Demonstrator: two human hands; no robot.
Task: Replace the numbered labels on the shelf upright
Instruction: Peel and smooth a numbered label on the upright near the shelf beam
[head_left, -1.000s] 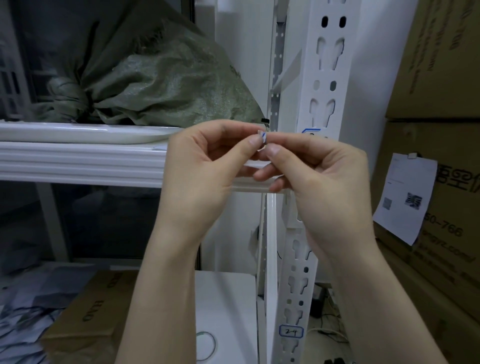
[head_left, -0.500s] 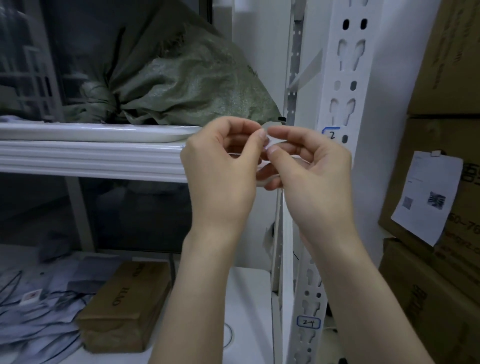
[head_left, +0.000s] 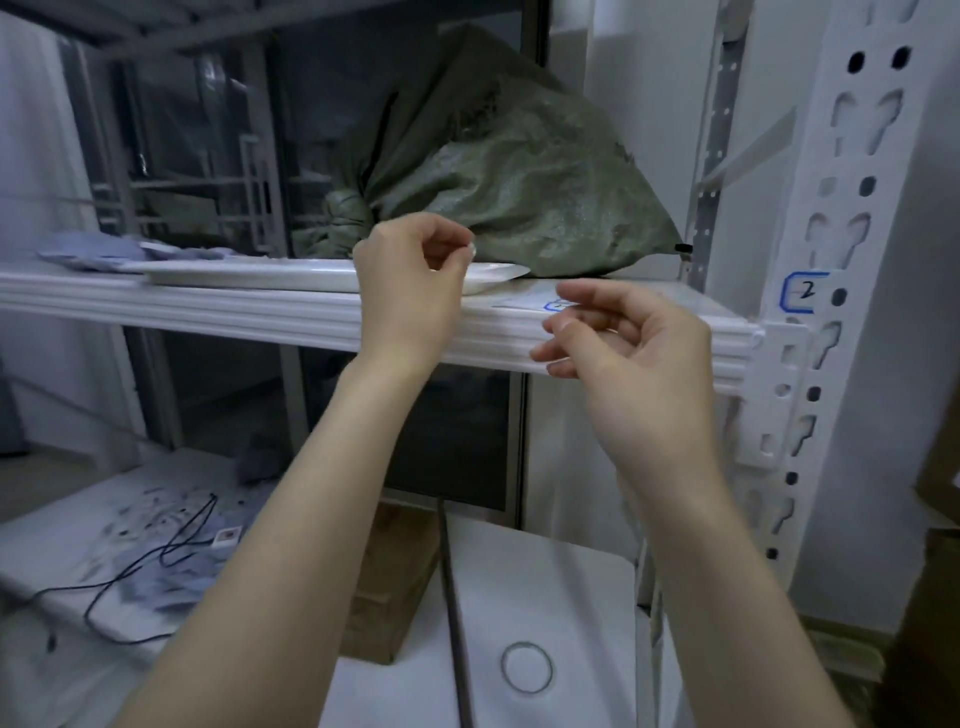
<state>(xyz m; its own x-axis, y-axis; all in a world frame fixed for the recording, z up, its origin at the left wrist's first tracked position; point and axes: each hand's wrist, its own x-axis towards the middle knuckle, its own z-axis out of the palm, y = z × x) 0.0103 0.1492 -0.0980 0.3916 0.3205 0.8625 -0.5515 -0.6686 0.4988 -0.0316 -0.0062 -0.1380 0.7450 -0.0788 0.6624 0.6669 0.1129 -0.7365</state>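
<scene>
Two hands have split apart. Left hand (head_left: 410, 296), centre frame, pinches a small white scrap (head_left: 470, 249), likely backing. Right hand (head_left: 639, 358) curls loosely at a blue-edged label (head_left: 555, 306), grip unclear. Peel looks done. Sticking on the shelf upright (head_left: 852, 218), right, is next.

Right hand (head_left: 639, 358) pinches a blue-edged label (head_left: 557, 306) over the shelf's (head_left: 208, 312) front edge. Left hand (head_left: 415, 291) is raised nearby, fingers curled. A "2" label (head_left: 802, 293) sits on the upright (head_left: 852, 218).
</scene>
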